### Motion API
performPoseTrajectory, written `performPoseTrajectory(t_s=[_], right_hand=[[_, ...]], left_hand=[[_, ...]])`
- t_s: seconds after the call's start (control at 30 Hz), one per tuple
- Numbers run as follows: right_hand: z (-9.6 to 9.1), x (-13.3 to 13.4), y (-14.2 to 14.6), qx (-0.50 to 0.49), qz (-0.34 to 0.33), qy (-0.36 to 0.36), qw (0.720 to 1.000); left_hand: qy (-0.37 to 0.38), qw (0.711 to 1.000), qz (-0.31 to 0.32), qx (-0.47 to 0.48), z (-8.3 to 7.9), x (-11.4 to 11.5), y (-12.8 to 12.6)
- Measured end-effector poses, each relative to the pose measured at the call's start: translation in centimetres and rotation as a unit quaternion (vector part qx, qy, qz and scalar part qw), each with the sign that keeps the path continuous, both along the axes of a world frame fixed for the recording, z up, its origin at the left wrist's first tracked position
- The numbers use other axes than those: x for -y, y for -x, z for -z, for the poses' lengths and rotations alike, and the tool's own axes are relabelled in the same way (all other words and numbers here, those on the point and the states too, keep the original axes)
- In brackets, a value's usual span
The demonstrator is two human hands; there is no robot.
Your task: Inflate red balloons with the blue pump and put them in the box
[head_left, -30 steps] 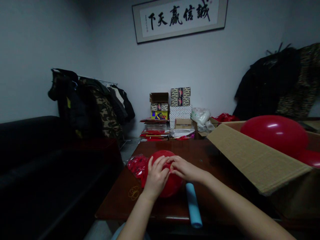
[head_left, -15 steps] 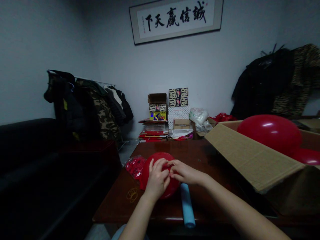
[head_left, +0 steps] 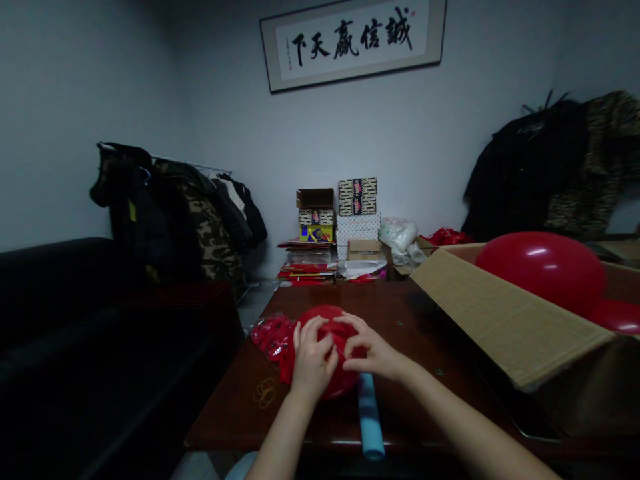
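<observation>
An inflated red balloon (head_left: 345, 383) lies on the dark wooden table beneath both hands. My left hand (head_left: 313, 360) rests on top of it, fingers curled and pinching at the balloon; the pinched part is hard to make out. Just to the right, my right hand (head_left: 375, 350) has its thumb and fingers apart, in a curve beside the balloon. A blue tube (head_left: 371, 423) stretches from below the balloon to the table's front edge. Yellow rubber bands (head_left: 265, 393) lie left of my left hand, and a clear bag of red balloons (head_left: 271, 335) sits behind them.
On the right, a cardboard box (head_left: 510, 323) holds inflated red balloons (head_left: 543, 270), its flap slanting over the table (head_left: 390, 300). Stacked boxes (head_left: 357, 230) stand by the back wall. A black sofa (head_left: 60, 347) is at left, near hanging coats (head_left: 200, 220).
My right hand has drawn slightly right, away from my left, and its fingers have spread. My left hand stays on the balloon. The blue tube's near end has shifted slightly left.
</observation>
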State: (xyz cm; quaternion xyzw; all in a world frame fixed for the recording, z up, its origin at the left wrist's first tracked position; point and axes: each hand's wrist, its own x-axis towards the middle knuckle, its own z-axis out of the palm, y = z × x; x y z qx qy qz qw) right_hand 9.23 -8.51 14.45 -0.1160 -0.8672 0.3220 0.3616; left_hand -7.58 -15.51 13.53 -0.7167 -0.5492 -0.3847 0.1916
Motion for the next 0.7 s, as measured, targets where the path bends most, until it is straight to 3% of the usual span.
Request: performPoseTrajectory(t_s=[0.1, 0.3, 0.4, 0.53, 0.7], right_hand=[[0.7, -0.3, 0.4, -0.049, 0.0, 0.06, 0.997], [1.8, 0.1, 1.3, -0.069, 0.019, 0.066, 0.995], [1.7, 0.5, 1.7, -0.102, 0.108, -0.014, 0.989], [1.7, 0.5, 2.2, -0.116, 0.23, -0.158, 0.953], [1.8, 0.5, 2.8, -0.119, 0.288, -0.197, 0.93]], left_hand=[[0.004, 1.0, 0.002, 0.0, 0.3, 0.0, -0.1], [0.001, 1.0, 0.006, 0.013, 0.3, 0.3, -0.4], [-0.001, 1.0, 0.006, 0.025, 0.0, 0.5, -0.6], [0.0, 0.999, 0.01, 0.043, -0.2, 0.5, -0.9], [0.004, 0.999, 0.016, 0.049, 0.0, 0.3, -1.1]])
